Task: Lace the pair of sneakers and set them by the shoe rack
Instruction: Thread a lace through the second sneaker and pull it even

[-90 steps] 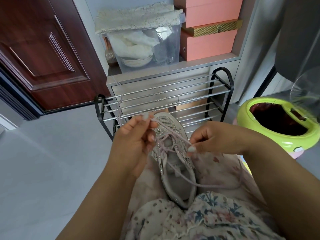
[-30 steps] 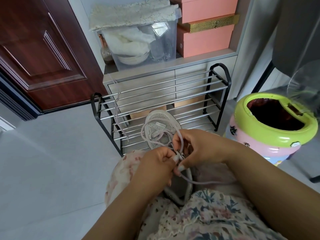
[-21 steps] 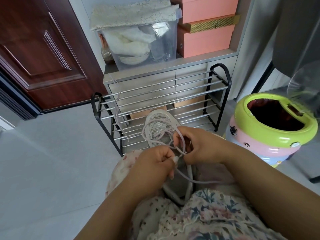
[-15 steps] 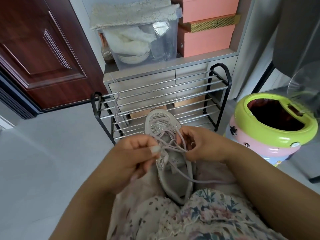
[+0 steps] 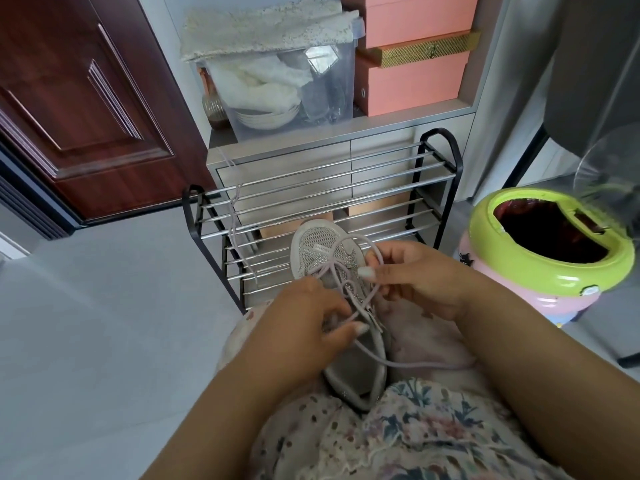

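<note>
Floor [image 5: 104, 323] of pale grey tile spreads under a dark red door [image 5: 86, 98] and a metal shoe rack [image 5: 325, 188], a spare lace [image 5: 233, 220] dangling over its bars. Right of the rack stands a green-rimmed bin [image 5: 550, 268]. A grey mesh sneaker [image 5: 322, 251] lies on the person's lap, toe toward the rack. The right hand [image 5: 415, 278] pinches a loop of the lilac shoelace [image 5: 349, 268] at the eyelets. The left hand [image 5: 298, 327] rests on the sneaker's near side, fingers curled over the lace; whether it actually grips the lace cannot be told.
</note>
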Available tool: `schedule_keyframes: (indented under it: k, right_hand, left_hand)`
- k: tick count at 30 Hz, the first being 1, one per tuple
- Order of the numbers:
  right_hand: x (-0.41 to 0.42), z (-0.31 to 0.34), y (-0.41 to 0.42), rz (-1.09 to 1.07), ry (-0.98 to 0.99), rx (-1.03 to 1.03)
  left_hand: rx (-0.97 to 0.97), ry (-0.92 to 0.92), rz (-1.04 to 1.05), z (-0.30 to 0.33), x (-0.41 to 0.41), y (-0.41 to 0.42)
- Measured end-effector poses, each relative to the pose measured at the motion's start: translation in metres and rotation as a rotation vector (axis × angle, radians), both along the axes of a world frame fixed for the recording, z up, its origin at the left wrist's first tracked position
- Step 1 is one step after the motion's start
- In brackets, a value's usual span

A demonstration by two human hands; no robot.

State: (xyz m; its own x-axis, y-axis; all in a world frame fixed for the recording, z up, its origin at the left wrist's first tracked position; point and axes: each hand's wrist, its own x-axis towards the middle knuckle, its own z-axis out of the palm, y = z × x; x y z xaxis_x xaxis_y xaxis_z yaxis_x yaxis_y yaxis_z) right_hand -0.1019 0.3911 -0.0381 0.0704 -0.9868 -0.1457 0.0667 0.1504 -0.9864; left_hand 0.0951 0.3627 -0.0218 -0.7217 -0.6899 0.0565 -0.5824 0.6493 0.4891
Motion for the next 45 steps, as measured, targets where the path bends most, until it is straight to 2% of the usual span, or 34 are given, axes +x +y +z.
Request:
schedule_keyframes:
  k: [2, 5, 8, 12, 16, 18, 22, 28, 30, 36, 40, 42, 45]
  right_hand:
    - [0.001, 0.002, 0.0, -0.021, 0.001, 0.004]
    - [0.003, 0.001, -0.002, -0.055, -0.014, 0.017]
    - [0.004, 0.0, -0.005, -0.09, -0.043, 0.018]
    - [0.003, -0.001, -0.006, -0.118, -0.038, 0.044]
    - [0.003, 0.0, -0.006, -0.132, 0.002, 0.05]
    - [0.003, 0.0, -0.006, -0.138, 0.025, 0.05]
    - [0.007, 0.002, -0.007, -0.117, 0.049, 0.053]
    - [0.014, 0.003, -0.005, -0.101, 0.05, 0.068]
    - [0.014, 0.004, -0.005, -0.101, 0.057, 0.066]
    - [0.012, 0.001, -0.004, -0.064, 0.126, 0.04]
    - [0.012, -0.002, -0.002, 0.024, 0.283, 0.059]
    - [0.012, -0.002, -0.003, 0.056, 0.348, 0.066]
    - [0.01, 0.0, -0.004, 0.025, 0.328, 0.085]
  left_hand:
    - [-0.118, -0.065, -0.031, -0.007, -0.007, 0.002]
    - [-0.114, 0.027, -0.054, -0.011, -0.007, 0.0]
    - [0.01, 0.168, -0.039, -0.01, 0.0, -0.007]
    - [0.25, 0.448, 0.079, 0.007, 0.011, -0.013]
    - [0.321, 0.621, 0.133, 0.022, 0.023, -0.017]
    - [0.294, 0.557, 0.184, 0.022, 0.026, -0.02]
    - [0.137, 0.179, 0.135, 0.011, 0.017, -0.016]
    - [-0.088, -0.023, -0.011, -0.01, -0.004, -0.003]
    - [-0.03, 0.056, -0.017, -0.01, -0.003, -0.005]
    - [0.363, 0.455, 0.111, 0.007, 0.011, -0.01]
    - [0.488, 0.74, 0.106, 0.029, 0.027, -0.018]
    - [0.423, 0.718, 0.087, 0.037, 0.035, -0.024]
    - [0.449, 0.537, 0.033, 0.039, 0.035, -0.023]
